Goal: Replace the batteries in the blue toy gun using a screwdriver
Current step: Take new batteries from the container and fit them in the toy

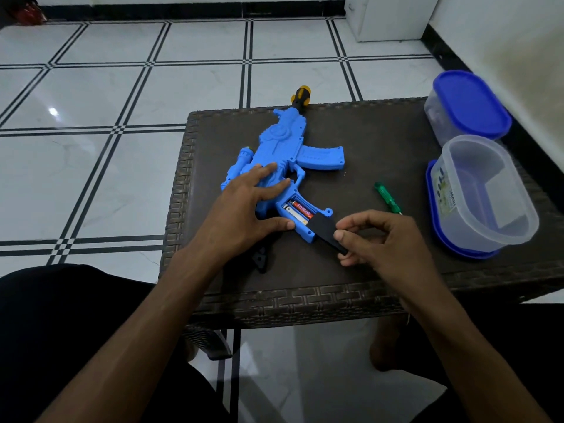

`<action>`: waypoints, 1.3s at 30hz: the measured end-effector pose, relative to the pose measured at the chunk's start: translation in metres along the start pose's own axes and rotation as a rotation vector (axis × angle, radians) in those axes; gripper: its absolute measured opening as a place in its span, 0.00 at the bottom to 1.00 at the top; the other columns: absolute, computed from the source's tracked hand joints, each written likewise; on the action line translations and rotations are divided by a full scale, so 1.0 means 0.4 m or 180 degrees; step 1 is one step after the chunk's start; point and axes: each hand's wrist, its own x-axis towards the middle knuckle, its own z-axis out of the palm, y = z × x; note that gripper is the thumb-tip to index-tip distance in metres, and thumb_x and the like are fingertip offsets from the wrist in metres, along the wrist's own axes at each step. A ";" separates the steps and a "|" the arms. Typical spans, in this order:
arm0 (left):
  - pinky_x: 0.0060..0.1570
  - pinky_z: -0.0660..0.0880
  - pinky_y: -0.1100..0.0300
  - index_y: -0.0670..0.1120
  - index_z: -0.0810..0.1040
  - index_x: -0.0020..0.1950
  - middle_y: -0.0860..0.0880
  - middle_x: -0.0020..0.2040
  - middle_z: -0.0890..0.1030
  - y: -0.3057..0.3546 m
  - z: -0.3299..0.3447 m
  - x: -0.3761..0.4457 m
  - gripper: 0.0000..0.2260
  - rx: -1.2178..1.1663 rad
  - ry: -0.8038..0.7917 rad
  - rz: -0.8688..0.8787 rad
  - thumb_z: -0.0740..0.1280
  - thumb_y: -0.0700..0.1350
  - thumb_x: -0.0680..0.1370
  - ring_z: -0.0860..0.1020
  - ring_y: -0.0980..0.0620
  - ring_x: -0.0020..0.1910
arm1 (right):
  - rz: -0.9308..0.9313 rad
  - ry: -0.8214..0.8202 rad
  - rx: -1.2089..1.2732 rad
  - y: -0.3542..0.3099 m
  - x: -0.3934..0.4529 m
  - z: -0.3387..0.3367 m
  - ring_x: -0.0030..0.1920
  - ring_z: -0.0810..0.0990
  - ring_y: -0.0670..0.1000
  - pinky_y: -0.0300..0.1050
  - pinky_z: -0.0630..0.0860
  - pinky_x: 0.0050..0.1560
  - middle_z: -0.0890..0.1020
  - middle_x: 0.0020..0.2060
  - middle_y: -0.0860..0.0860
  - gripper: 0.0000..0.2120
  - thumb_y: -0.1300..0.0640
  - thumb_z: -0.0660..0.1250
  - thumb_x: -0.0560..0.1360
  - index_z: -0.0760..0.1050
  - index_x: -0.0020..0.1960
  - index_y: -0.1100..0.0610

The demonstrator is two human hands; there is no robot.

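The blue toy gun (283, 148) lies flat on the dark woven table (381, 141), its yellow-and-black muzzle past the far edge. Its grip compartment stands uncovered, and batteries (298, 212), one red, lie inside. My left hand (247, 212) rests flat on the gun body, fingers spread and the thumb against the grip. My right hand (378, 236) pinches the black battery cover (328, 232), whose far end touches the lower end of the grip. A green-handled screwdriver (387, 197) lies on the table to the right of the gun, untouched.
An open clear container (485, 193) sits on its blue lid at the table's right edge. A closed container with a blue lid (470, 105) stands behind it. A tiny screw (344, 173) lies near the magazine. A black part (262, 260) lies near the front edge.
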 end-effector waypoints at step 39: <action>0.73 0.57 0.53 0.56 0.69 0.73 0.53 0.78 0.60 0.001 -0.005 0.000 0.32 0.0055 -0.0043 -0.0013 0.72 0.59 0.69 0.55 0.53 0.77 | -0.0347 -0.0020 0.0455 0.050 -0.001 0.000 0.32 0.84 0.50 0.38 0.81 0.35 0.83 0.44 0.58 0.08 0.67 0.72 0.72 0.82 0.48 0.55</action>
